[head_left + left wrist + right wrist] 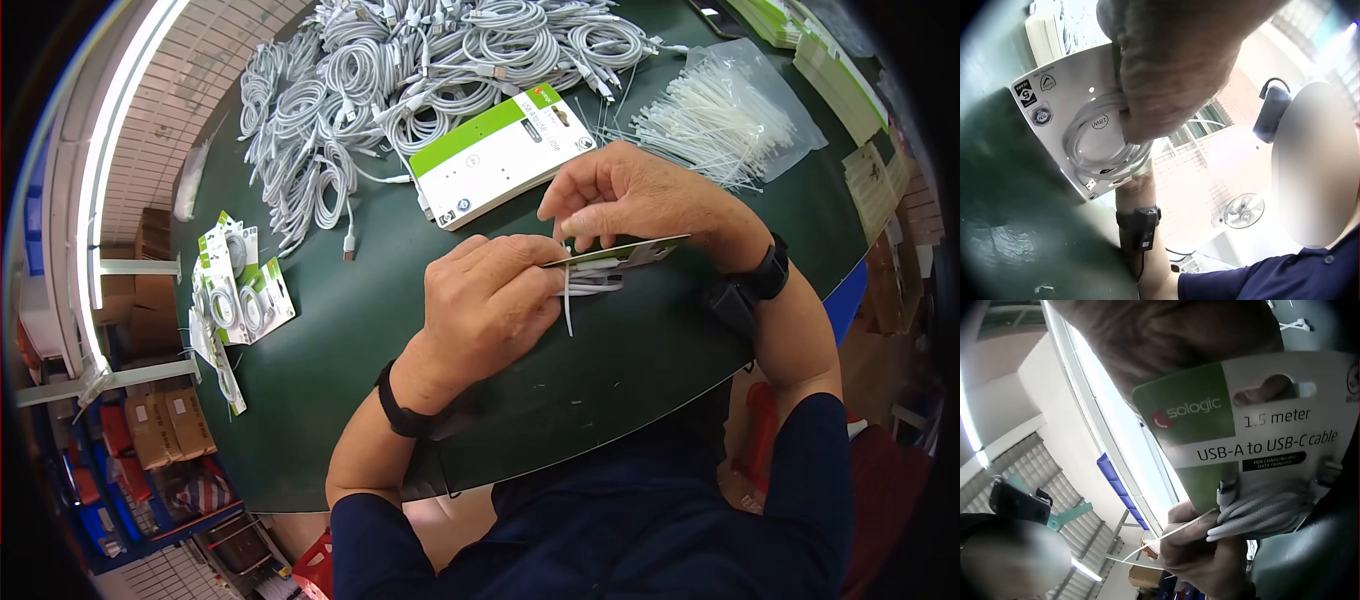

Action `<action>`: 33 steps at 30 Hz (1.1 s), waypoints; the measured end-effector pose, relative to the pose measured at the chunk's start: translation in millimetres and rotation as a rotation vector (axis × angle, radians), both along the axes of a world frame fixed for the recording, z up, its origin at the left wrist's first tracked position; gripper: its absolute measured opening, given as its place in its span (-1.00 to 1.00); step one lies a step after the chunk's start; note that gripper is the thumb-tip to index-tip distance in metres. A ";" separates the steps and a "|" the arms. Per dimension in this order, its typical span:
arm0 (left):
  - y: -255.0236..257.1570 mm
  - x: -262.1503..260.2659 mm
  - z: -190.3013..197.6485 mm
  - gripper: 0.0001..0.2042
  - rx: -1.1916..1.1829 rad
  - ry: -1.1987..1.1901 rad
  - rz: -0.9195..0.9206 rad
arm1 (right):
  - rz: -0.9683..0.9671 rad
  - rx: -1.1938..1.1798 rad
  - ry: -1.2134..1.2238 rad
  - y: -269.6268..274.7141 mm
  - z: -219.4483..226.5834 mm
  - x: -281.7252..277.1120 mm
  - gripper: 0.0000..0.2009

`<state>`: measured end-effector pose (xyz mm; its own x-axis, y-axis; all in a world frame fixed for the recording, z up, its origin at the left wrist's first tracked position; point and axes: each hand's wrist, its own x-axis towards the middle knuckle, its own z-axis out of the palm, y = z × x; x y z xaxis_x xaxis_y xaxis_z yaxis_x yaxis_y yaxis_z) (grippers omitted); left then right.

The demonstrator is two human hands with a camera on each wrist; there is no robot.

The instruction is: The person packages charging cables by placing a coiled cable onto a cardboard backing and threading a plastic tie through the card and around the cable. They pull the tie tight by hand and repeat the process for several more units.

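Observation:
A white and green printed card [650, 252] is pinched by its edge in the left hand [490, 305], standing nearly edge-on to the head view. Against its face lies a coiled white cable [600, 286], shown more fully in the right wrist view [1266, 512]. From the card beside the left fingers, a thin white tie [569, 310] hangs down. The right hand [640, 200] is just above the card, fingers bent and thumb near the tie's upper part; whether it pinches the tie is unclear. Through the card's hanging slot a fingertip shows in the right wrist view.
Behind the hands a white and green box [500, 155] lies on the dark green table [400, 290]. Many coiled cables [400, 70] are heaped at the back, loose white ties [710, 120] on a clear bag at back right, and several carded cables [235, 290] at left.

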<state>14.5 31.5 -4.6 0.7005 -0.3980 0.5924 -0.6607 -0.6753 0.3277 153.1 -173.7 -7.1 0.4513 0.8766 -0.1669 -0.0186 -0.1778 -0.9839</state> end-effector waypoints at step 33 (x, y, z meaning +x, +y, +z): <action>8.4 5.8 -3.2 -0.84 -0.468 0.772 0.332 | -0.075 0.117 -1.104 17.7 8.0 -41.8 -0.57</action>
